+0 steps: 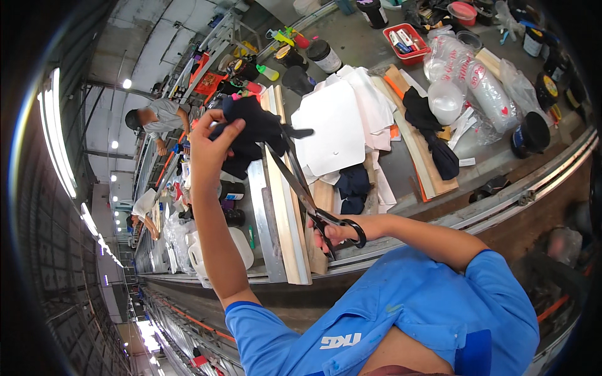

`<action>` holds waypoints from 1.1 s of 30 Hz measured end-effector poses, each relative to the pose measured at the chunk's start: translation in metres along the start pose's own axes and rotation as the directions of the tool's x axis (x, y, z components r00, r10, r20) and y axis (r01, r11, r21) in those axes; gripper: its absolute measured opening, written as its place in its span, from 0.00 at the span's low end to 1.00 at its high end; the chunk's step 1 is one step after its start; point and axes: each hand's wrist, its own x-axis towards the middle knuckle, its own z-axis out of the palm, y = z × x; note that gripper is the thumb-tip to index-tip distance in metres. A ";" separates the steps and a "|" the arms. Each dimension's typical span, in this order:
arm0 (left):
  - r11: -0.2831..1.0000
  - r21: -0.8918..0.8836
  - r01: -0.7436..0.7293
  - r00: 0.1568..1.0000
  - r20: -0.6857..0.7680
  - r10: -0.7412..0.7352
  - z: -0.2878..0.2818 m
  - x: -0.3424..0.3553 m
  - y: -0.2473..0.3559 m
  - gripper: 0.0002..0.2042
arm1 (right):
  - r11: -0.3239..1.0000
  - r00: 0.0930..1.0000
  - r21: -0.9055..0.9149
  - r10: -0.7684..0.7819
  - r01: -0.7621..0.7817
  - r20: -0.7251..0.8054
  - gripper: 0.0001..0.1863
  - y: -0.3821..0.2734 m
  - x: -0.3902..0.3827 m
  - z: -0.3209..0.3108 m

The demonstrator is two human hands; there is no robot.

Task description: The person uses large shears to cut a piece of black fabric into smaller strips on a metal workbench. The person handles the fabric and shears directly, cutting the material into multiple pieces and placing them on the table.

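Observation:
My left hand (216,135) grips a dark navy cloth (248,128) raised at the upper middle, fingertips partly behind it. My right hand (329,232) holds large black-handled scissors (300,191) low over the bench, their long blades apart and reaching up to the cloth. Below the cloth lie long wood-and-metal bars (285,232). A pile of white sheets (329,128) is just to the right, with more dark cloth (351,188) under its lower edge.
The metal bench (401,188) also carries black tubs (527,135), a red tray (407,44), clear plastic-wrapped rolls (483,91), black cloth (439,150) on boards and a white jug (238,250). Two other people (150,122) (144,213) work along the left side. A metal rail edges the bench.

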 end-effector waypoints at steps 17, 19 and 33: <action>0.710 -0.688 0.150 0.987 0.062 -0.148 0.021 -0.069 -0.064 0.13 | 0.977 0.945 -0.136 -0.198 0.167 -0.262 0.35 -0.014 -0.001 0.006; 0.748 -0.648 0.144 0.989 0.070 -0.130 0.032 -0.065 -0.077 0.18 | 0.975 0.947 -0.191 -0.161 0.110 -0.279 0.33 -0.021 -0.004 0.009; 0.636 -0.660 0.400 0.901 0.157 -0.404 0.097 -0.082 -0.129 0.24 | 0.987 0.797 -0.147 -0.140 0.066 -0.587 0.13 -0.017 -0.023 0.024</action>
